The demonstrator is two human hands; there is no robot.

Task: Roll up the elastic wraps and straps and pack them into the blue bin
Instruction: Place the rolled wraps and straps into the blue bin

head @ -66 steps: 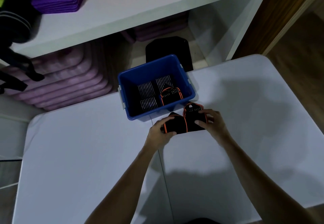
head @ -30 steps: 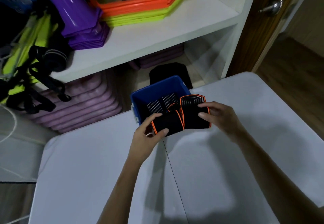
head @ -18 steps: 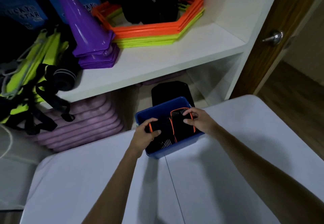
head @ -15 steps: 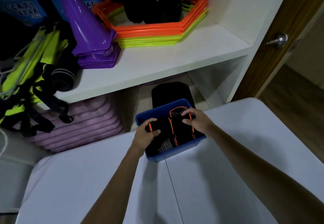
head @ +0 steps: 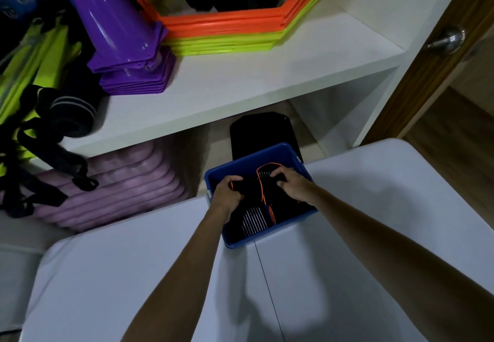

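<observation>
The blue bin (head: 264, 238) sits at the far edge of the white table (head: 149, 269). Both of my hands are inside it. My left hand (head: 227, 193) grips the left end of a folded black wrap with orange trim (head: 254, 194), and my right hand (head: 290, 182) presses on its right part. Under the wrap lie other rolled wraps, one black with white stripes (head: 254, 220) and one with orange edging (head: 272, 214). Much of the held wrap is hidden by my fingers.
A white shelf (head: 240, 85) behind the bin holds purple cones (head: 117, 23), orange and green hexagon rings (head: 232, 28) and black straps (head: 53, 133). Purple mats (head: 120, 189) are stacked below. A wooden door with a knob (head: 445, 40) stands at the right.
My hands lifted the black and orange wrap off the table, carried it forward and lowered it into the blue bin. The view tilted up toward the shelf.
</observation>
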